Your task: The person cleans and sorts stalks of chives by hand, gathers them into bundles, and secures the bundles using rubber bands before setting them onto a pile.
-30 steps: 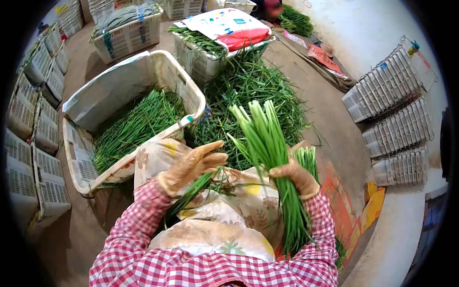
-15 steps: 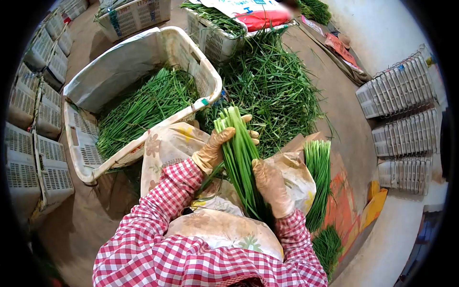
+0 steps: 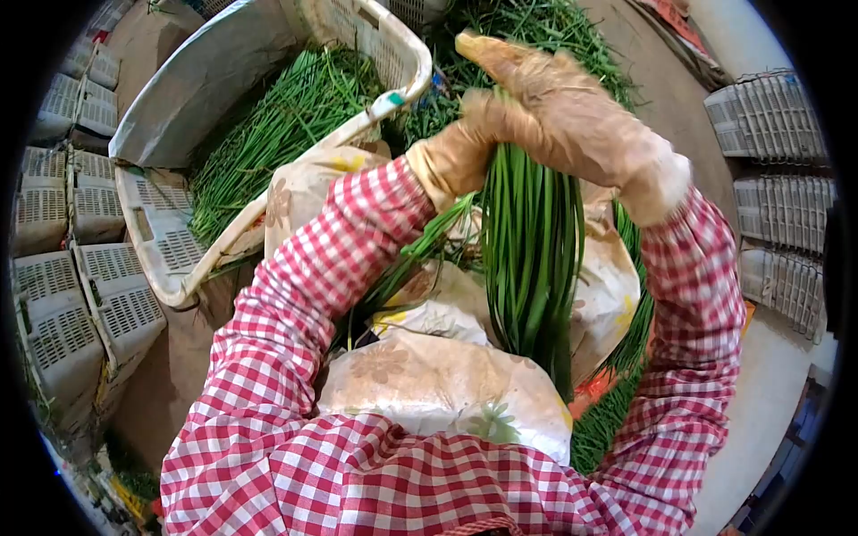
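Observation:
My gloved left hand (image 3: 475, 138) is closed around the upper part of a bunch of chives (image 3: 532, 250). The green leaves hang down over the stained, flower-patterned apron (image 3: 402, 380) on my lap. My gloved right hand (image 3: 576, 112) lies across the bunch's top end with its fingers stretched out toward the left; it is blurred by motion. Both hands hide the pale cut ends. Some loose chives (image 3: 393, 272) lie on the apron below my left forearm.
A large white crate (image 3: 183, 290) with chives (image 3: 286, 134) stands at the left. A heap of chives (image 3: 536, 22) lies beyond my hands. More chives (image 3: 603, 433) lie beside my right arm. Stacked crates line the left (image 3: 112, 277) and right (image 3: 773, 121).
Both hands have moved up and away from my body with the bunch. My right hand has left the lower leaves and come over the top end. The view has tilted downward.

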`<state>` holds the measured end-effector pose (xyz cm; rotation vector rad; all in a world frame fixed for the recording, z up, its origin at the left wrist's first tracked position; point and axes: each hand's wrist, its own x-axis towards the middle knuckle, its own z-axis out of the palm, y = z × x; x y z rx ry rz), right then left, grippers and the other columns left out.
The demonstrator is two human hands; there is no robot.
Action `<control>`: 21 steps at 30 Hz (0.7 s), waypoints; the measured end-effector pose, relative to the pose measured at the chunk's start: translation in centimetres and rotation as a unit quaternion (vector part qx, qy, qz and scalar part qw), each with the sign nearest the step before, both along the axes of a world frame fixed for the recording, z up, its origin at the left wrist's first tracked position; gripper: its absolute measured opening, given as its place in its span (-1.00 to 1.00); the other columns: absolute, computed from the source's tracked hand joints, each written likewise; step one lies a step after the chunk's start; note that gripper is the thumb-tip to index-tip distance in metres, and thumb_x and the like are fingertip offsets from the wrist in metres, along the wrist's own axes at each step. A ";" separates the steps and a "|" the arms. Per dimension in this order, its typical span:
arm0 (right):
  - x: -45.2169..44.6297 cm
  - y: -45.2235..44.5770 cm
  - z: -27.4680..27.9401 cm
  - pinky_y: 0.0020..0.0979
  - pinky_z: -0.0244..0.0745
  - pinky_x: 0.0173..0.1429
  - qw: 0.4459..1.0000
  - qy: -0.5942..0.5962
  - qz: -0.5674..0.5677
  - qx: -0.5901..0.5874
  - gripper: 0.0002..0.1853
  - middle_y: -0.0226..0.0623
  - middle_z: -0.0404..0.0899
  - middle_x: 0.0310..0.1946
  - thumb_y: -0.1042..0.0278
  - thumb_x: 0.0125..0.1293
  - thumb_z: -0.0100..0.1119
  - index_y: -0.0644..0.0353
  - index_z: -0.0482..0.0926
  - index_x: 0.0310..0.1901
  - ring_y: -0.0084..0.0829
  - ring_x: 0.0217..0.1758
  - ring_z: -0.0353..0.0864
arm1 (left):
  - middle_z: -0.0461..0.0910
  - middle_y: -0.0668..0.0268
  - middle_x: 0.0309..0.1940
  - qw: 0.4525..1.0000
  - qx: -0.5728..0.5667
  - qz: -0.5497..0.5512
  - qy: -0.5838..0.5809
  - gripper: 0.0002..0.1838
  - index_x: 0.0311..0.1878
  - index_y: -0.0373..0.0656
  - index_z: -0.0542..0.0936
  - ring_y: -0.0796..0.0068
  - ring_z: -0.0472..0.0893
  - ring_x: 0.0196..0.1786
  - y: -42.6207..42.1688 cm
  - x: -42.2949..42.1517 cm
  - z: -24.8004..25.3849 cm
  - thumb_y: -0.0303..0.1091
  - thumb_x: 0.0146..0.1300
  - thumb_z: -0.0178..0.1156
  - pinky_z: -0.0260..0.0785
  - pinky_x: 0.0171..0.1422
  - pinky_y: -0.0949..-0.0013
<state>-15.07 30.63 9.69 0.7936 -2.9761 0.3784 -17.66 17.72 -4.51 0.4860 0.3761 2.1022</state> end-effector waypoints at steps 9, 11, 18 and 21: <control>7.8 1.4 -10.8 -0.30 0.42 0.22 0.932 -0.069 -0.115 -0.337 -0.51 0.01 0.42 0.16 0.00 0.48 -0.24 0.08 0.32 0.30 -0.14 0.14 0.49 | 0.63 0.07 -0.24 0.996 -0.008 0.000 0.092 -0.25 0.35 -0.32 0.21 0.27 0.67 -0.22 -2.1 -1.4 3.0 -0.06 0.21 0.16 0.58 -0.09 0.26; 9.9 0.0 -12.4 -0.31 0.45 0.13 0.892 -0.205 -0.164 -0.369 -0.46 0.04 0.52 0.03 -0.09 0.47 -0.31 0.13 0.41 0.23 -0.10 0.02 0.55 | 0.63 0.08 -0.31 0.985 -0.088 0.078 0.123 -0.34 0.27 -0.33 0.33 0.36 0.63 -0.34 -3.5 -0.5 3.4 -0.08 0.21 0.15 0.54 -0.20 0.35; 6.6 4.1 -17.2 -0.48 0.46 -0.53 0.646 -0.502 -0.505 -0.276 -0.24 -0.27 0.60 -0.60 -0.46 0.22 -0.07 0.30 0.58 -0.34 -0.51 -0.60 0.56 | 0.47 0.29 -0.60 0.980 -0.067 0.168 0.079 -0.71 -0.29 -0.17 0.48 0.43 0.46 -0.57 -9.8 3.5 3.7 -0.13 0.16 0.17 0.33 -0.38 0.41; 6.8 -2.7 -18.2 -0.54 0.43 -0.61 0.606 -0.600 -0.450 -0.265 -0.31 -0.32 0.59 -0.60 -0.35 0.18 0.11 0.32 0.58 -0.23 -0.53 -0.72 0.47 | 0.45 0.40 -0.64 0.971 -0.095 0.184 0.121 -0.70 -0.35 -0.07 0.42 0.51 0.42 -0.61 -9.7 4.0 4.1 -0.04 0.21 0.15 0.25 -0.39 0.45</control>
